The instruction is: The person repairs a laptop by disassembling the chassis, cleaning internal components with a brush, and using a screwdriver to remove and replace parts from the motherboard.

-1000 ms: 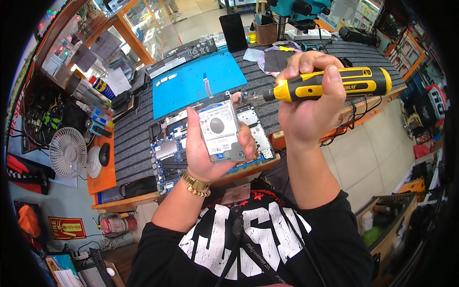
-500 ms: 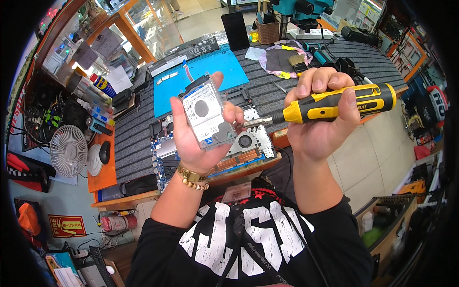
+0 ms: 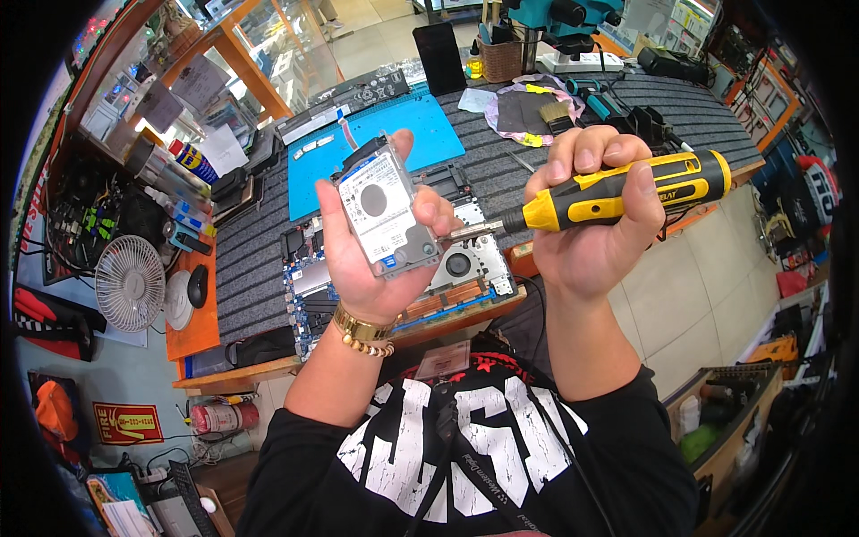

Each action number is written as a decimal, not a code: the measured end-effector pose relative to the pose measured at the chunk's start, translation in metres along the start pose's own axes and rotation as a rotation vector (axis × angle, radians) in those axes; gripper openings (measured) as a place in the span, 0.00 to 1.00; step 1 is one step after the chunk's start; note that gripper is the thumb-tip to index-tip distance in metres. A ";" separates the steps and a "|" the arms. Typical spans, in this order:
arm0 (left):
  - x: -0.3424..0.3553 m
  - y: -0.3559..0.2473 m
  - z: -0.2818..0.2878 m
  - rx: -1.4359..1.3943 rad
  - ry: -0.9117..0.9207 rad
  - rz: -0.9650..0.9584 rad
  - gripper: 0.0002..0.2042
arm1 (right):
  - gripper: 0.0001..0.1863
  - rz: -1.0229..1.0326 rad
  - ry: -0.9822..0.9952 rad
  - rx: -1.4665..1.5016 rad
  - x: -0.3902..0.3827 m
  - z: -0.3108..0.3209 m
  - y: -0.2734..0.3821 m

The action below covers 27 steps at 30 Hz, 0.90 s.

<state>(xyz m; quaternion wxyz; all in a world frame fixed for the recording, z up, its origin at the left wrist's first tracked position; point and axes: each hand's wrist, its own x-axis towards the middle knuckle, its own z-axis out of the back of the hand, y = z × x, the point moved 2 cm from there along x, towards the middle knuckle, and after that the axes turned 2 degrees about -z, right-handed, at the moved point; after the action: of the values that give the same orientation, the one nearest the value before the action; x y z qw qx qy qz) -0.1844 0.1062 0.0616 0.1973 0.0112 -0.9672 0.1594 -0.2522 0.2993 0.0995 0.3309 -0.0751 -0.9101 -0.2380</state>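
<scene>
My left hand grips a silver hard drive in a bracket, label up and tilted, with a short ribbon cable at its top end. My right hand is wrapped round a yellow and black electric screwdriver, held sideways with its bit at the drive's right edge beside my left fingertips; whether the tip touches a screw is too small to tell. Beneath both, an opened laptop base with its board and fan showing lies along the bench's front edge.
A blue mat lies on the grey ridged bench, with a long battery behind it. A brush rests on a round pad, near a teal microscope. A white fan and assorted bottles crowd the left side.
The drive has turned from nearly upright to leaning, its top toward the left. My right hand and screwdriver have come lower, the bit now at the drive's side rather than its upper corner.
</scene>
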 end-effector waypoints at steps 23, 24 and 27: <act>0.005 -0.017 0.020 0.490 -0.242 -0.154 0.43 | 0.16 0.164 -0.010 -0.202 -0.003 0.004 0.010; 0.005 -0.017 0.021 0.635 -0.295 -0.177 0.37 | 0.18 0.198 0.059 -0.272 -0.007 -0.001 0.009; 0.004 -0.013 0.024 0.909 -0.404 -0.221 0.25 | 0.20 0.253 0.115 -0.382 -0.016 -0.011 0.008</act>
<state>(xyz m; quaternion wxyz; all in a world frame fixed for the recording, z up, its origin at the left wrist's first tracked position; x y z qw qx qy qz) -0.1961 0.0860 0.0459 -0.0026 0.2288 -0.8119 0.5371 -0.2307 0.3013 0.0999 0.3892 -0.2361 -0.8114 -0.3666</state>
